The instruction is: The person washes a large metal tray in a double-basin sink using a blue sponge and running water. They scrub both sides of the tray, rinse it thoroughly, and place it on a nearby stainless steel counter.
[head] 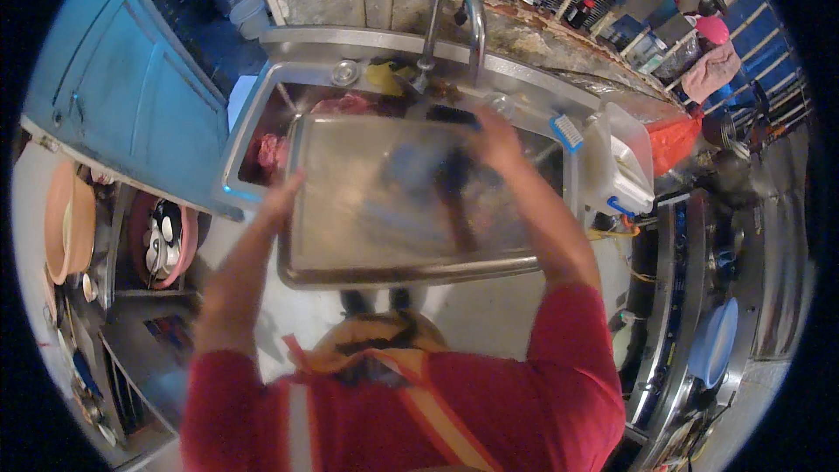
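A large rectangular metal tray (pixel 367 203) lies across the steel sink (pixel 262 75), its near edge jutting out towards my body. At the tray's left edge, my left hand (pixel 286 191) grips the rim. My right hand (pixel 497 137) is at the far right part of the tray, blurred; whether its fingers hold the rim or only touch the surface is unclear. Behind the tray rises the curved chrome faucet (pixel 482 26). Pinkish-red mesh (pixel 270 152) shows in the basin to the left, and the rest of the basin is mostly hidden.
A blue brush (pixel 566 133) lies on the sink's right rim beside a translucent plastic bin (pixel 600 167). Yellow-green cloth (pixel 385 78) rests by the faucet. A blue door (pixel 131 92) stands at left, above a pink basin of dishes (pixel 190 249). At right, a blue basin (pixel 714 344) sits on a stove.
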`<state>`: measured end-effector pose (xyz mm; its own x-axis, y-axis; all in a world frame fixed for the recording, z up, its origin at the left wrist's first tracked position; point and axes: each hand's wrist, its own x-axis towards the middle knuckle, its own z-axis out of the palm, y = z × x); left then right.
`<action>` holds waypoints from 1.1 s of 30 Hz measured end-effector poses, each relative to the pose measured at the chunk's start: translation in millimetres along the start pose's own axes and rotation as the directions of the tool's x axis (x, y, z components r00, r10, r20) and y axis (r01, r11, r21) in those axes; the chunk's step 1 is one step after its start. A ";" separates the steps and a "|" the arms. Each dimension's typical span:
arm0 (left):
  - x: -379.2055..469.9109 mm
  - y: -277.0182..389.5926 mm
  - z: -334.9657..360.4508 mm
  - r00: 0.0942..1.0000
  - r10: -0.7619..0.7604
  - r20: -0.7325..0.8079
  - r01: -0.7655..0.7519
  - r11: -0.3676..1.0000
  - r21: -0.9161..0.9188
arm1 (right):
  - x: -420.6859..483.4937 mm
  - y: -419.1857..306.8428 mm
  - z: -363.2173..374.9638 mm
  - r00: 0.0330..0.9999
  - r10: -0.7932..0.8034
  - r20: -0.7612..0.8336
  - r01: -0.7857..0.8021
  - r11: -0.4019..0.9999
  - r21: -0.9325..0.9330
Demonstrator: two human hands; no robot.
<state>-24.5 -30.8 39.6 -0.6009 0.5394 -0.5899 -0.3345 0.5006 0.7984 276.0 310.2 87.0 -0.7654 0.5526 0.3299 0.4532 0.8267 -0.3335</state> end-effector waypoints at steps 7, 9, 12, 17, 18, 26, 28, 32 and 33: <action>5.9 -41.6 41.4 0.945 0.249 -0.213 -0.196 0.950 0.242 | 144.6 -86.4 87.5 0.919 0.299 0.256 -0.365 0.891 0.271; 4.0 -43.1 44.3 0.964 0.186 -0.190 -0.142 0.964 0.225 | 138.3 -80.0 104.2 0.929 0.226 0.294 -0.300 0.924 0.238; 3.2 -21.6 47.3 0.994 0.074 -0.081 -0.059 0.983 0.174 | 99.5 -81.3 109.9 0.994 0.105 0.018 -0.105 0.949 0.298; -6.5 3.7 60.1 0.986 0.132 -0.101 -0.099 0.955 0.281 | 16.0 -178.8 98.7 0.930 -0.142 0.338 -0.029 0.891 0.453; -5.1 2.0 60.0 0.987 0.150 -0.063 -0.124 0.945 0.302 | 7.6 -195.7 103.7 0.966 -0.221 0.132 0.144 0.890 0.433; 20.7 -49.5 40.3 0.990 0.119 -0.078 -0.101 0.974 0.204 | 13.7 -34.5 110.3 0.900 0.373 0.226 -0.359 0.928 -0.102; 19.0 -54.3 41.8 0.985 0.155 -0.080 -0.135 0.967 0.217 | -21.4 44.8 71.5 0.838 0.544 0.022 -0.513 0.803 -0.302; 10.5 -51.6 48.9 0.979 0.182 -0.087 -0.165 0.972 0.166 | -45.6 108.4 45.5 0.708 0.706 -0.020 -0.705 0.704 -0.082; 9.0 -49.1 50.3 0.984 0.156 -0.089 -0.135 0.969 0.207 | -39.9 99.1 51.5 0.740 0.672 -0.019 -0.672 0.738 -0.060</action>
<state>23.0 -16.5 -10.9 -0.7079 0.5484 -0.4451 -0.0926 0.5527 0.8282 328.0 364.7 -4.7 -0.2532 0.9667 0.0372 0.8763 0.2455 -0.4145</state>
